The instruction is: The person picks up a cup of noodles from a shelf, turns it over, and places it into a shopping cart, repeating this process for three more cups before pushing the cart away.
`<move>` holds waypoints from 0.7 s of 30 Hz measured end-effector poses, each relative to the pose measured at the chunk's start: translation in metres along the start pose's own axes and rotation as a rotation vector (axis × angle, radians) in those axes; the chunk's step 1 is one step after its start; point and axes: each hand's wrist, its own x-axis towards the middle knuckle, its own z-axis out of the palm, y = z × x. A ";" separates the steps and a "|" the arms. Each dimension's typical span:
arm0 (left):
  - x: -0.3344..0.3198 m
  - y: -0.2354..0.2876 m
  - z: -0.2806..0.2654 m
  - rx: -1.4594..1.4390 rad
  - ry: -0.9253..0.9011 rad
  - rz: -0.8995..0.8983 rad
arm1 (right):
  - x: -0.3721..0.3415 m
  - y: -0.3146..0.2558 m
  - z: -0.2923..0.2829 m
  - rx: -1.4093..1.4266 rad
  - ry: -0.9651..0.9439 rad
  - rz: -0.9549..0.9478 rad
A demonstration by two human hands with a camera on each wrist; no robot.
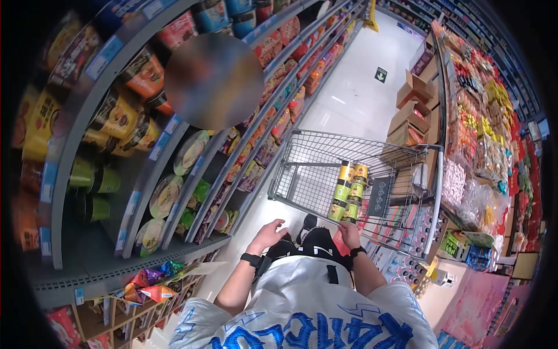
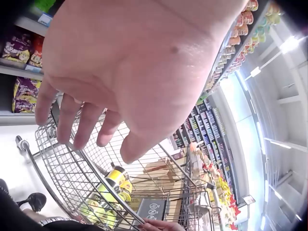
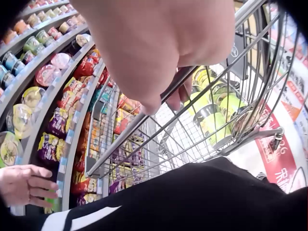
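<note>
A: Where's the shopping cart (image 1: 308, 180)?
B: Right in front of the person, standing sideways on, its near rim (image 3: 118, 142) just ahead of the legs.

A: Is either hand on it?
B: The right hand (image 1: 350, 234) is. It grips that near rim, with fingers curled over the bar; the right wrist view shows fingertips coming round the far side.

A: And the left hand (image 1: 269, 235)?
B: Nothing in it. The fingers are loose and spread a little. It's off to the left of the right hand, near the rim but apart from it, on the side towards the shelves (image 1: 68, 139).

A: What's in the cart?
B: Cups (image 1: 347, 191), yellow ones and green ones, clustered just beyond the right hand and well apart from the left. A dark panel (image 1: 381, 196) with pale markings is beside them, farther right.

A: And around it?
B: Instant-noodle-style tubs (image 1: 119, 113) and bright packets fill the shelves on the left. On the right there are open cardboard boxes (image 1: 410, 119), and past them a display of bagged goods (image 1: 479, 122). The pale floor (image 1: 349, 87) runs ahead between the two sides, with a small green sign (image 1: 381, 75) on it.
</note>
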 end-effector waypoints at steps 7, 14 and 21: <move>-0.023 -0.013 -0.007 -0.112 0.061 -0.044 | 0.039 0.004 -0.004 0.022 -0.083 0.160; -0.024 -0.015 -0.025 -0.183 0.144 -0.080 | 0.098 0.022 -0.016 0.050 -0.074 0.159; 0.006 0.024 -0.031 -0.214 0.169 -0.145 | 0.154 0.020 -0.058 0.004 -0.108 0.166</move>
